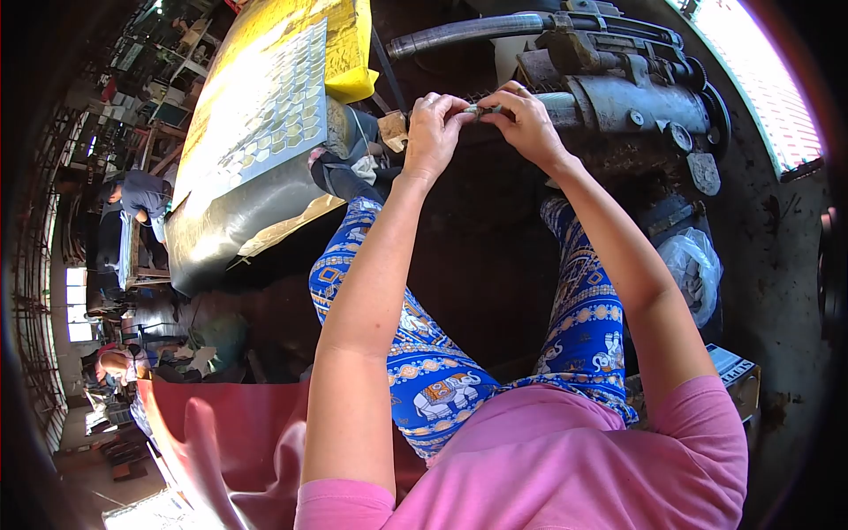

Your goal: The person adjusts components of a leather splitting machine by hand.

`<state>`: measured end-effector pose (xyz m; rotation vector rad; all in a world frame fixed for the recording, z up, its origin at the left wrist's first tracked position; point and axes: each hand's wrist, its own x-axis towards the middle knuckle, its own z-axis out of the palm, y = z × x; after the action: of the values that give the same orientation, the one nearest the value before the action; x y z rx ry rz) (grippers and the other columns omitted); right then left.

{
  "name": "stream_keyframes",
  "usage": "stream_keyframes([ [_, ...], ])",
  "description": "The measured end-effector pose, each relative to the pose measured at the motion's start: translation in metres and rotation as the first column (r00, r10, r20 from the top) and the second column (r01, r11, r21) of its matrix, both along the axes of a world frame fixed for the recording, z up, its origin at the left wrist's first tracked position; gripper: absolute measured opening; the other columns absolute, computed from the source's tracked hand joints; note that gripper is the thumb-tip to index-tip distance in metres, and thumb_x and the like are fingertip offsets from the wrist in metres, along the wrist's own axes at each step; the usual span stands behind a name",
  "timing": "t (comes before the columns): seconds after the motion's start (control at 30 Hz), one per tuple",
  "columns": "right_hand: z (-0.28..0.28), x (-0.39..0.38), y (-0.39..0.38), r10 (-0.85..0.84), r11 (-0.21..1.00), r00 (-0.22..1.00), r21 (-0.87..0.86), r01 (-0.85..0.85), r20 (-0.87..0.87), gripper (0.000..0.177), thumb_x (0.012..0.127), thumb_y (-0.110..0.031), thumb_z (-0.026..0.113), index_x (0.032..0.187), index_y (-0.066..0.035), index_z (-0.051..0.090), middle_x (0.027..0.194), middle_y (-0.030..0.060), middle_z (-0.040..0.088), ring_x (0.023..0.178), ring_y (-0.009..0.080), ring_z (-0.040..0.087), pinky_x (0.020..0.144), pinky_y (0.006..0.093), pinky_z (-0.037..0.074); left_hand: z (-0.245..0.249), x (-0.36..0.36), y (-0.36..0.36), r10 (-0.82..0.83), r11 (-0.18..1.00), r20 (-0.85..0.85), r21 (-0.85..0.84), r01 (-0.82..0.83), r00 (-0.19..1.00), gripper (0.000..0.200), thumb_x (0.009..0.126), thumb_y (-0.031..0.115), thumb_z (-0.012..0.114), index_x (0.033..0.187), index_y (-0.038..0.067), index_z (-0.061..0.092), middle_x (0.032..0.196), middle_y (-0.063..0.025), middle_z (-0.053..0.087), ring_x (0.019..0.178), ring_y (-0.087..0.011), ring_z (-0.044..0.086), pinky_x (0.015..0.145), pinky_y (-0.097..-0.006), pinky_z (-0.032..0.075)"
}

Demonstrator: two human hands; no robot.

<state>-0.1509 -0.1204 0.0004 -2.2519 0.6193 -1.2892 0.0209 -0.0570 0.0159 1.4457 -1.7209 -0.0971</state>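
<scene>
Both hands meet in front of me near the top centre. My left hand [433, 132] has its thumb and fingers pinched on a small pale item [474, 111], too small to name. From the other side, my right hand [524, 122] pinches the same spot, its fingertips almost touching those of the left. Just left of my left hand is a wooden block [393, 132]. Behind my right hand lies a large grey metal machine [636, 104] with a cylinder and round knobs.
At the upper left, a table covered in black sheeting [208, 234] bears a sheet of pale scale-shaped pieces [287, 97] and yellow plastic [352, 53]. A plastic bag [693, 269] and a box [735, 375] are at the right. Red sheeting [221, 433] lies lower left. A person [144, 196] bends at far left.
</scene>
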Motion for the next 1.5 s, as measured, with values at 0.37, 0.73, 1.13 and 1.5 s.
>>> stream_keyframes([
  [0.37,0.002,-0.001,-0.004,0.045,0.998,0.996,-0.028,-0.047,-0.071,0.011,0.087,-0.005,0.060,0.096,0.001,0.060,0.089,0.0165,0.056,0.085,0.0363,0.058,0.075,0.0411,0.047,-0.002,0.001,-0.001,0.024,1.000,0.046,-0.018,-0.023,0.999,0.027,0.081,0.012,0.071,0.108,0.007,0.069,0.088,-0.0096,0.062,0.087,-0.0233,0.060,0.079,-0.0346,0.049],
  [0.73,0.005,-0.007,-0.007,0.048,0.999,0.993,-0.001,-0.048,-0.106,0.013,0.087,-0.007,0.062,0.097,0.000,0.066,0.086,0.0150,0.059,0.080,0.0326,0.061,0.073,0.0389,0.049,0.003,-0.001,0.000,-0.005,1.000,0.134,-0.014,0.007,0.991,0.020,0.075,0.010,0.075,0.094,0.006,0.069,0.087,-0.0092,0.063,0.086,-0.0248,0.060,0.079,-0.0369,0.049],
  [1.13,0.005,-0.005,-0.001,0.031,0.997,0.999,0.069,-0.033,0.031,0.013,0.081,-0.004,0.068,0.093,0.000,0.064,0.083,0.0141,0.062,0.077,0.0310,0.062,0.068,0.0358,0.049,-0.005,-0.001,-0.003,0.029,0.998,0.004,0.055,-0.029,1.000,0.017,0.082,0.014,0.072,0.097,0.008,0.074,0.088,-0.0075,0.059,0.085,-0.0207,0.060,0.078,-0.0319,0.049],
  [1.5,0.006,-0.006,-0.014,0.060,0.998,0.995,0.008,-0.060,-0.083,0.011,0.085,-0.009,0.064,0.088,0.002,0.063,0.084,0.0164,0.064,0.082,0.0345,0.063,0.072,0.0402,0.049,0.003,-0.005,0.001,-0.041,0.996,0.157,-0.074,0.053,0.987,0.032,0.074,0.010,0.077,0.104,0.006,0.069,0.093,-0.0099,0.065,0.086,-0.0219,0.063,0.078,-0.0347,0.051],
])
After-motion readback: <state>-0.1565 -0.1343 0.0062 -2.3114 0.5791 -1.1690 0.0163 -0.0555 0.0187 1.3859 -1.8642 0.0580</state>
